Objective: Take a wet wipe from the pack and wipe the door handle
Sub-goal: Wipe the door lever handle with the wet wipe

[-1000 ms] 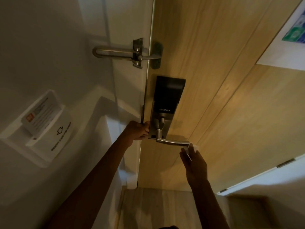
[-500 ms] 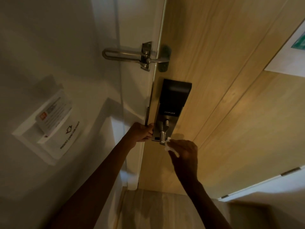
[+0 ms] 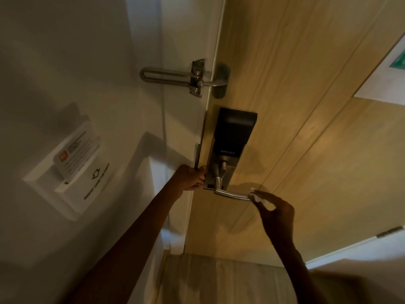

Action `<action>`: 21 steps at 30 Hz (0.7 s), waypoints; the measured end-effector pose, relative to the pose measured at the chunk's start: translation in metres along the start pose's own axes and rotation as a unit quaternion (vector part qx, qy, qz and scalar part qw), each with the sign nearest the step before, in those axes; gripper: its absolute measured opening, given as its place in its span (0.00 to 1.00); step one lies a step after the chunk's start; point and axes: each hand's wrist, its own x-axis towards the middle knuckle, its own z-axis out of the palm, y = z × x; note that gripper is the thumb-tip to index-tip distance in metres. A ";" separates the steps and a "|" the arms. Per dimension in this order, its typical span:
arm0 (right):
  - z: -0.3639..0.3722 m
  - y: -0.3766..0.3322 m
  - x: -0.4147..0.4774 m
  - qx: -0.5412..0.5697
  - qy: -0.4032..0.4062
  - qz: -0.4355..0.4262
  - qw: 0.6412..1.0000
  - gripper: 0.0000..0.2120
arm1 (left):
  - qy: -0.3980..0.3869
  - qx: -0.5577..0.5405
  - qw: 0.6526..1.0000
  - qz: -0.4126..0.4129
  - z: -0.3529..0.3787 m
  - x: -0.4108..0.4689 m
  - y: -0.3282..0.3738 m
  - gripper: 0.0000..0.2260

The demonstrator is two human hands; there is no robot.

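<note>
Door: we face a pale wooden door [image 3: 295, 84], white wall [image 3: 65, 62] on its left.
Lock: black smart lock plate [image 3: 234, 132], swing-bar guard [image 3: 186, 76] above it.
Handle: silver door handle [image 3: 231, 194] juts right.
Right hand [image 3: 276, 213]: grip pinched closed on the wet wipe [image 3: 256, 197], pressed at the lever's tip.
Left hand [image 3: 191, 177]: grip curled round the door's edge.
Wall: card holder [image 3: 74, 163] on the left.
Floor: wood floor [image 3: 219, 279] below us.

Right hand [image 3: 276, 212] hides most of the wet wipe [image 3: 256, 197].
</note>
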 end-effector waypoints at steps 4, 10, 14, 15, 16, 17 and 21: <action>0.012 0.004 -0.016 0.250 0.062 0.278 0.925 0.17 | -0.008 0.006 1.000 -0.007 -0.001 0.002 -0.002 0.20; 0.050 -0.020 -0.032 0.517 0.079 0.463 0.715 0.15 | -0.025 0.003 1.000 -0.001 -0.003 0.002 -0.002 0.17; 0.059 -0.044 -0.034 0.600 0.103 0.486 0.627 0.16 | -0.031 -0.018 0.999 -0.026 -0.002 0.005 -0.002 0.14; 0.064 -0.049 -0.036 0.597 0.081 0.486 0.633 0.13 | -0.035 -0.027 0.998 -0.040 -0.002 0.005 0.000 0.13; 0.067 -0.058 -0.037 0.591 0.057 0.487 0.641 0.10 | -0.039 -0.031 0.998 -0.049 -0.001 0.005 0.002 0.13; 0.068 -0.063 -0.037 0.578 0.038 0.495 0.647 0.09 | -0.041 -0.030 0.997 -0.051 -0.001 0.006 0.002 0.13; 0.051 -0.052 -0.035 0.557 0.056 0.494 0.666 0.09 | -0.040 -0.001 0.998 -0.053 -0.004 0.008 0.000 0.13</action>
